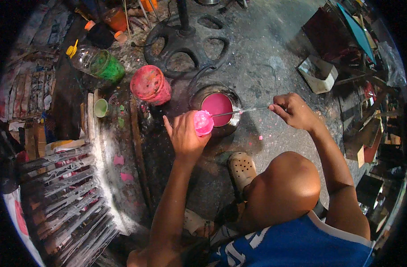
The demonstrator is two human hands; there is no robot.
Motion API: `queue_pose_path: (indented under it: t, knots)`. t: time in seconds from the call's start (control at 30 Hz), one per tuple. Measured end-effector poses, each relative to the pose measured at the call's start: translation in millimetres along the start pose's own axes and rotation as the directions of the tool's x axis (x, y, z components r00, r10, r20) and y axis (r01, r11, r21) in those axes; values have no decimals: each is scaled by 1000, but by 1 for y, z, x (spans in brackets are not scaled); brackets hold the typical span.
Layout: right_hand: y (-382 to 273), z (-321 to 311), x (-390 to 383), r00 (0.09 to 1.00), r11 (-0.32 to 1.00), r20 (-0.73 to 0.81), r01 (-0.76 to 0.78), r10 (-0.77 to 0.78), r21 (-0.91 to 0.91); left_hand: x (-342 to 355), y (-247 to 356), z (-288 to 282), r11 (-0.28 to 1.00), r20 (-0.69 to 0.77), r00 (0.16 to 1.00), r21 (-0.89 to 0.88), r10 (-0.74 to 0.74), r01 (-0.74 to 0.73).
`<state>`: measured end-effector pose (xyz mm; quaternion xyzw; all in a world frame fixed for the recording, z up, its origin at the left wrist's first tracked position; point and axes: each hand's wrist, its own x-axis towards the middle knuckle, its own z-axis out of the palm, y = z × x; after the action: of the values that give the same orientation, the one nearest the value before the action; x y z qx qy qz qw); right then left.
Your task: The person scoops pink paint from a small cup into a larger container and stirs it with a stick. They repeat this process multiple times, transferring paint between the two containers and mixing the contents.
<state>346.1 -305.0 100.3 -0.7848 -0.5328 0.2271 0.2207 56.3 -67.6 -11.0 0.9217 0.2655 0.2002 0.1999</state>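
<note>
Blue cloth (292, 246) lies below the left hand's (184, 135) glossy pink cup (203, 123).

Workshop, stained floor (270, 49), pink-smeared bucket (151, 85), pink-filled pot (207, 91)

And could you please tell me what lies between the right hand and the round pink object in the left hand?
In the head view, a thin rod spans that gap, passing over pink liquid in a round pot.
</note>
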Motion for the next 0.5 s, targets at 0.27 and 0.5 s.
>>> queue_pose_path:
  t: [0.27, 0.5]
  knots:
    - [-15, 2, 4, 991, 979, 10, 133, -133, -157, -4, 1, 7, 999, -14, 999, 25, 31, -31]
    - [-50, 9, -5, 989, 931, -7, 135, -145, -338, -9, -1, 15, 998, -53, 998, 57, 30, -26]
